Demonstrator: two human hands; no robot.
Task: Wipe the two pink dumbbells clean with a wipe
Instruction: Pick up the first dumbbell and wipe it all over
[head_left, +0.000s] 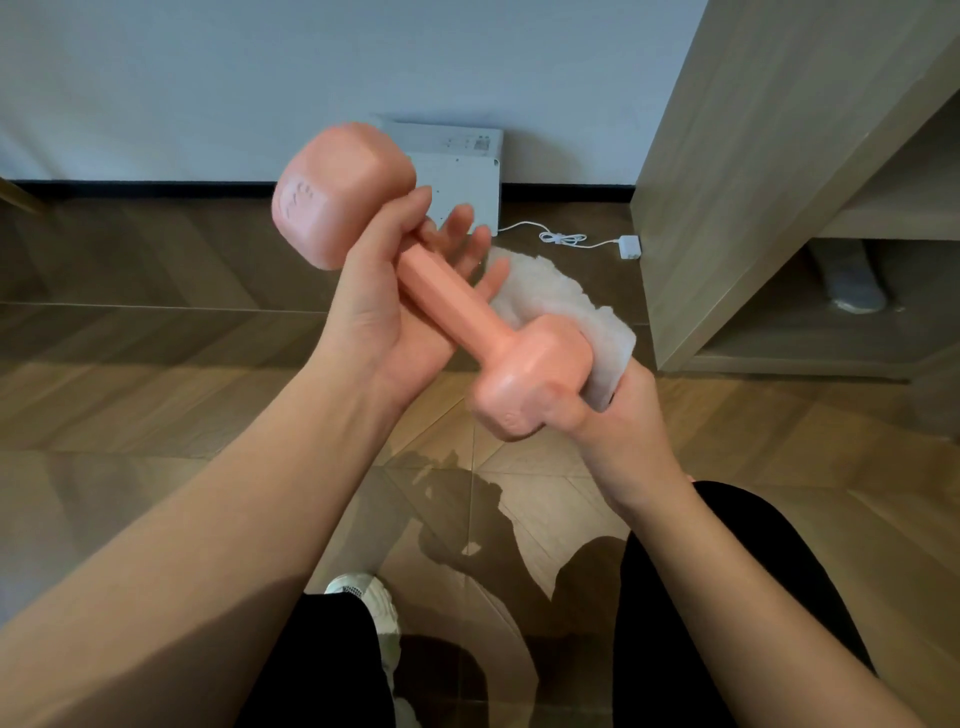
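1 pink dumbbell (447, 296) is in view, held in the air above the wood-pattern floor (156, 364) and tilted, so that its bar runs from upper left down to lower right.

At the left, its far head (337, 192) sits highest, with raised marks on the face that are too blurred to read. Just below that head, the left hand (384, 312) cradles the bar from underneath. The palm is turned up, the fingers (467, 239) are spread almost straight beyond the bar, and the thumb lies along the near side and reaches up to the far head. Nothing is curled tight around the bar.

Behind the fingers, a white box-shaped device (462, 176) stands on the floor against the pale wall.

Further right, the near head (535, 374) of the dumbbell sits in the right hand (618, 421). The thumb is curled over the head's lower face. The rest of that hand grips a crumpled white wipe (550, 291) bunched against the far side of this head and the end of the bar. Its fingers are hidden behind the wipe.

On the floor past the wipe, a white cable (561, 239) leads from the device to a small white adapter (629, 247), which lies beside a wooden shelf unit (753, 182). A grey item (852, 280) rests on its lower shelf, too blurred to name.

Along the bottom edge are 2 legs in black trousers (701, 597) and 1 white shoe (374, 603).
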